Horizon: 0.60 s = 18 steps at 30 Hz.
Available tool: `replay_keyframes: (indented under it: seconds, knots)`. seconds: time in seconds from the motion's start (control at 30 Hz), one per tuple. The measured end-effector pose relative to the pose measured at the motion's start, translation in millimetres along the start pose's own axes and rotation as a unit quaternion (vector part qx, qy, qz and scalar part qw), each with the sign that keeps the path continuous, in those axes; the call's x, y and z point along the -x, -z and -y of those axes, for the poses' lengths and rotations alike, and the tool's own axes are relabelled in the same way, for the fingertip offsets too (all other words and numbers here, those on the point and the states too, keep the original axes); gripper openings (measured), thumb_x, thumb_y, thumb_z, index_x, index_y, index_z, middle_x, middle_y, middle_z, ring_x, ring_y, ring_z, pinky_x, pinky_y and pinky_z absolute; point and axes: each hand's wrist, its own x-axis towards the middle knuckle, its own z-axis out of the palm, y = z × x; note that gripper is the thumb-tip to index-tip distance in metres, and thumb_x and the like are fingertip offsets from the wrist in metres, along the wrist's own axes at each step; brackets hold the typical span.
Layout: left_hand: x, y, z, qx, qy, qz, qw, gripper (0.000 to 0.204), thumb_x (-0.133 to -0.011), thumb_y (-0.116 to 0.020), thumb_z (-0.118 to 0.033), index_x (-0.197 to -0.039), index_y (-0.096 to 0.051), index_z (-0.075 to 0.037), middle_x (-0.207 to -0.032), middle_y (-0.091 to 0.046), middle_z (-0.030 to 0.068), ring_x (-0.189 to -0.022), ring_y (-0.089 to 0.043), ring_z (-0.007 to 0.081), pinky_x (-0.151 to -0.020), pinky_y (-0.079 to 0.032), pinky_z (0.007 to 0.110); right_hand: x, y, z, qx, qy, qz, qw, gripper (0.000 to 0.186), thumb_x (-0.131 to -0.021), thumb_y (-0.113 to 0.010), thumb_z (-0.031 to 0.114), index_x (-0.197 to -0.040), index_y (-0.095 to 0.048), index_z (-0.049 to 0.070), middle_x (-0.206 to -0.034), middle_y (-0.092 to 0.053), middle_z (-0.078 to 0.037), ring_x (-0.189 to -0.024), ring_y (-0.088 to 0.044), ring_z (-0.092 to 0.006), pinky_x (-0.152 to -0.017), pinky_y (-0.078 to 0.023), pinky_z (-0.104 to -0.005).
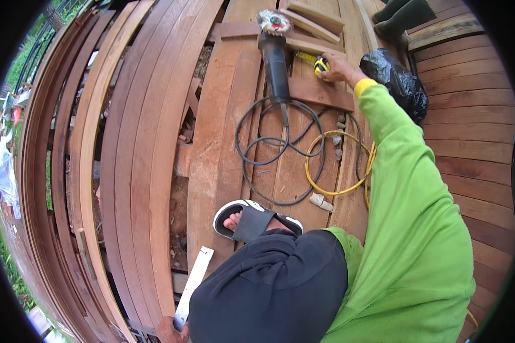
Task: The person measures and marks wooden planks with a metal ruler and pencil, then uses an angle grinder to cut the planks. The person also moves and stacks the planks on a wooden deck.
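Note:
My right hand (pixel 339 68), at the end of a green sleeve, is closed around a yellow and black tape measure (pixel 321 64). A short length of yellow blade (pixel 306 56) shows at its left, above small wood pieces. Close by lies a dark angle grinder (pixel 276 68) with a toothed disc (pixel 273 23) at its far end. At the lower edge, my left hand (pixel 173 331) grips a flat, whitish ruler-like strip (pixel 194 280), which slants up beside my knee. That hand is partly cut off by the picture's edge.
A black cord (pixel 244 154) and yellow cable (pixel 308 166) lie coiled on the boards. Long planks (pixel 137 143) with open gaps run along the left. A black plastic bag (pixel 392 77) and dark boots (pixel 403 17) stand at the right. Wood offcuts (pixel 315 26) lie ahead.

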Motion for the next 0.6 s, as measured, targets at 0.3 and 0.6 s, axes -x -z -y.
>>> replay_keyframes:
  seconds: [0.3,0.6]
  knots:
    - [-20.2,21.5,-26.7,-0.07,-0.009,-0.097,0.993,0.027,-0.08,-0.074,-0.026,-0.09,-0.06,-0.005,-0.078,-0.061,0.0142,-0.073,-0.06,0.0325,-0.065,-0.048,0.043,24.0,-5.3,-10.0,-0.111,-0.115,-0.038,0.986,0.057,-0.065,-0.078,0.032,-0.109,-0.06,-0.001,-0.103,-0.067,-0.027,-0.1,-0.065,-0.0409,-0.086,-0.051,-0.0466]
    - [-30.4,41.0,-0.5,-0.062,-0.138,-0.197,0.969,0.06,-0.08,-0.068,-0.052,-0.115,-0.062,-0.003,-0.1,-0.065,0.0183,-0.096,-0.061,0.0358,-0.08,-0.049,0.048,40.2,56.7,127.7,-0.505,0.187,-0.074,0.839,0.055,-0.086,-0.07,0.03,-0.129,-0.055,-0.001,-0.112,-0.067,-0.009,-0.09,-0.068,-0.021,-0.081,-0.055,-0.0336]
